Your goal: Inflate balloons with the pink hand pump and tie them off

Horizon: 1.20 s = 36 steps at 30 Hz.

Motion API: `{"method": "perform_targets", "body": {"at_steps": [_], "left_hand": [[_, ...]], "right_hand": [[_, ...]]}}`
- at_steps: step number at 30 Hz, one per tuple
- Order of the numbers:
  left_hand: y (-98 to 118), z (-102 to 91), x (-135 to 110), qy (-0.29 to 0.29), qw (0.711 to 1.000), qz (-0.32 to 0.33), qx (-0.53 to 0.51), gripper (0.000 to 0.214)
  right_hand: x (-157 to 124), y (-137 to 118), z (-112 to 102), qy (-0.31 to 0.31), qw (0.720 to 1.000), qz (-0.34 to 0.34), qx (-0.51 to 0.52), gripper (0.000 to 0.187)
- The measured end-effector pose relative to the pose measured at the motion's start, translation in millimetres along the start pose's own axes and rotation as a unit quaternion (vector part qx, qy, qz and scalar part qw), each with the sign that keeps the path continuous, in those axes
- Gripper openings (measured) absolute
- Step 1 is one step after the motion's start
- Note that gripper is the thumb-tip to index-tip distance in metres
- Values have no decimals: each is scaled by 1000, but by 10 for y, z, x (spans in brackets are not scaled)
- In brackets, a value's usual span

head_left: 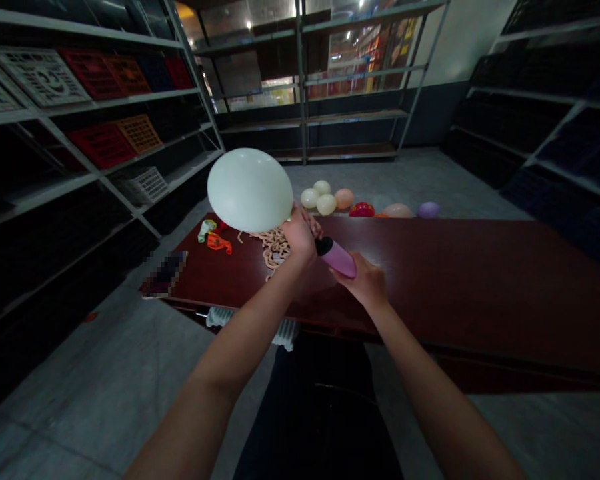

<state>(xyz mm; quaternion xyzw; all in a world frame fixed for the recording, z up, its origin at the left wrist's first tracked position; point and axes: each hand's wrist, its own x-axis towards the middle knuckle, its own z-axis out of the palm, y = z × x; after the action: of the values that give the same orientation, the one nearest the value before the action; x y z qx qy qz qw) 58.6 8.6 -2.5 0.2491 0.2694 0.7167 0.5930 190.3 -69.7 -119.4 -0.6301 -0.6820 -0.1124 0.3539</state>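
A large pale, inflated balloon (pixel 250 190) extends to the left of my left hand (pixel 303 233), whose fingers are closed around its neck end. My right hand (pixel 364 279) is wrapped round a pink balloon pump (pixel 339 259) with a black end. That black end points up toward my left hand; whether it touches the balloon's neck is hidden by my fingers. Behind and below my left wrist, a tangle of long beige uninflated balloons (pixel 274 248) lies on the table. Limp orange balloons (pixel 220 243) and a limp pale green balloon (pixel 207 229) lie farther left.
The dark red table (pixel 455 280) stretches to the right. A blurred flat object (pixel 166 273) lies at its left corner. Past the far edge, inflated balloons (pixel 326 203) rest on the floor. Shelves with crates (pixel 95 73) stand at left; more racks (pixel 303 80) stand behind.
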Motion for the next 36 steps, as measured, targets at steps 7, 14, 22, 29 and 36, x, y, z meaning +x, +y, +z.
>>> {"method": "perform_targets", "body": {"at_steps": [7,14,22,29,36], "left_hand": [[324,-483,-101,67,997,-21,-41,55],[944,-815,-107,130,989,8,-68,55],[1459,-688,-11,101,992,46,-53,56],[1286,-138,40,40,994,95,-21,58],[690,248,94,-2,996,78,38,55]], "right_hand": [[-28,-34,-24,-53,995,-84,-4,50],[-41,-32,-62,-83,988,-126,-18,49],[-42,-46,-29,-80,989,-127,8,48],[-74,29,5,-28,998,-53,33,51],[-29,51,31,-11,999,-10,47,53]]}}
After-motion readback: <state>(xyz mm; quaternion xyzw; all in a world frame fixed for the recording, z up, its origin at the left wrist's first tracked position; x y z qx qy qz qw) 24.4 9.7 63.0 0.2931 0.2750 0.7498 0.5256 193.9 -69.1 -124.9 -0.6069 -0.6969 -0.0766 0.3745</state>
